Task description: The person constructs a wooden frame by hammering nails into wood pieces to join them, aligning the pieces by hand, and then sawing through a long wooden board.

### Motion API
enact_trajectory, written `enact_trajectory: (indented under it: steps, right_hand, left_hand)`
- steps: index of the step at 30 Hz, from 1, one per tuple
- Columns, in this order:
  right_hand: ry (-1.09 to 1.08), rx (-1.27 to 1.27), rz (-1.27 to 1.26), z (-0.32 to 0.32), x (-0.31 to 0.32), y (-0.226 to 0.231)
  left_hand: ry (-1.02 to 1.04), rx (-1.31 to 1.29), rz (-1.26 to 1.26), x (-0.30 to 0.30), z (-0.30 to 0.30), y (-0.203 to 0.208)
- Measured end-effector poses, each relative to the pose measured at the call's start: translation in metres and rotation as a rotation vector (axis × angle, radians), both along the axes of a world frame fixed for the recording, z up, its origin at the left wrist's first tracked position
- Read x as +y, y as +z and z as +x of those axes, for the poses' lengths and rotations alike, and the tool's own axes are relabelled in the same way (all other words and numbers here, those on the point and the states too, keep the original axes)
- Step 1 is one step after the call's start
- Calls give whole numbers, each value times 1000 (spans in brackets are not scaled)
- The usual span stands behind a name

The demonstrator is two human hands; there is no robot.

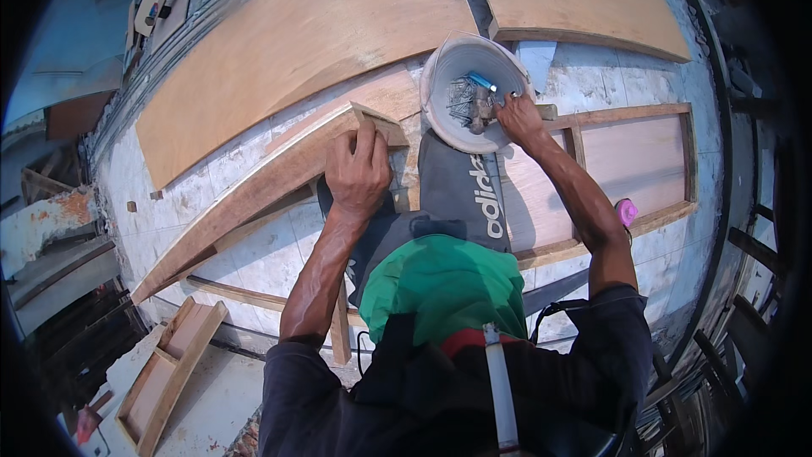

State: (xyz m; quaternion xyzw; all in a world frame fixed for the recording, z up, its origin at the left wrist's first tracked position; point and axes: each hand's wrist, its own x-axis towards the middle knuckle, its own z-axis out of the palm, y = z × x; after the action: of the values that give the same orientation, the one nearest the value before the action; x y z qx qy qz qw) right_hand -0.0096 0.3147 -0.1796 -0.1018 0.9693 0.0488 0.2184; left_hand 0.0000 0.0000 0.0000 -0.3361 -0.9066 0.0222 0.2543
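Plywood sheet, largest piece: lies flat beyond the work. Judged risk: scuffing if the nearer piece swings into it.

Framed panel: raised at a slant to the person's left, one long edge up. Left hand grasps it by the near end only, fingers over the edge. Far end has no hand on it; a slack grip could let the panel tip or slide.

Bucket: just beyond the knees, mouth up. Leaning on its rim could tip it and spill the contents.

Right hand: at the bucket's right side, fingers inside. Cannot tell whether they grasp anything.

Hammer: head in the bucket, handle apparently out past the rim; a knock could lever it out.

Nails: loose heap beside the hammer head; pricked fingertips possible if reached for blindly.
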Motion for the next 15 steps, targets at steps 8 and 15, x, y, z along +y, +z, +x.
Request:
enact_trajectory:
  steps: [8,15]
  right_hand:
    - [152,124,-99,-55,-25,-11]
    - [-314,-14,-508,-88,-53,-102]
  left_hand:
    - [108,41,334,13,0,-5]
    - [111,-181,269,5,0,20]
